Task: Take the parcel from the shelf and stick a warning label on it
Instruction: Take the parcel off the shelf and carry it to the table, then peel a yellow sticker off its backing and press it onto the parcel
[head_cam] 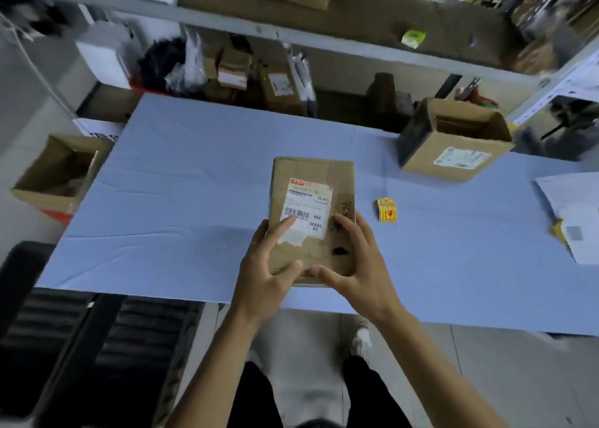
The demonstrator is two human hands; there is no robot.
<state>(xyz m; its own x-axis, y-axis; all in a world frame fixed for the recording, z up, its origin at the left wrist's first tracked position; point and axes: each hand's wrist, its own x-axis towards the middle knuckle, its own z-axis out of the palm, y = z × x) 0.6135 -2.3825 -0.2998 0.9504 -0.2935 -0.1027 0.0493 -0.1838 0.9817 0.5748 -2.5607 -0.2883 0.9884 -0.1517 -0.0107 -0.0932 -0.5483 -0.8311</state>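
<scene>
A flat brown cardboard parcel [312, 181] with a torn white shipping label rests on the blue table [181, 181], near its front edge. My left hand [267, 272] grips the parcel's near left side, fingers over the label. My right hand [356, 265] grips its near right side, thumb on the near edge. A small yellow warning label stack [387, 211] with red print lies on the table just right of the parcel, apart from it.
An open cardboard box [453, 139] stands at the table's back right. White papers [573, 207] lie at the right edge. Another open box [58, 174] sits left of the table. A metal shelf [291, 35] with boxes and bags runs behind it.
</scene>
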